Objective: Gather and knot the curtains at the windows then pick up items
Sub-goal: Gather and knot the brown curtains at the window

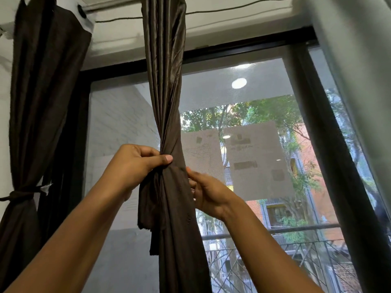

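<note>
A dark brown curtain [164, 81] hangs gathered into a narrow twisted column in the middle of the window. My left hand [135, 160] grips the gathered fabric at the twist, thumb pressed across its front. My right hand [208, 193] is just right of the column and a little lower, its fingertips touching the fabric's right edge; whether it pinches the cloth is hidden. A loose flap of the same curtain [148, 206] hangs below my left hand. A second dark curtain [42, 85] at the left is bound with a tie [21, 195].
The black window frame [330, 149] and insect screen [254, 98] stand behind the curtain. A cord [232, 8] runs along the top. A white wall [359, 60] closes the right side. A balcony railing [296, 229] is outside.
</note>
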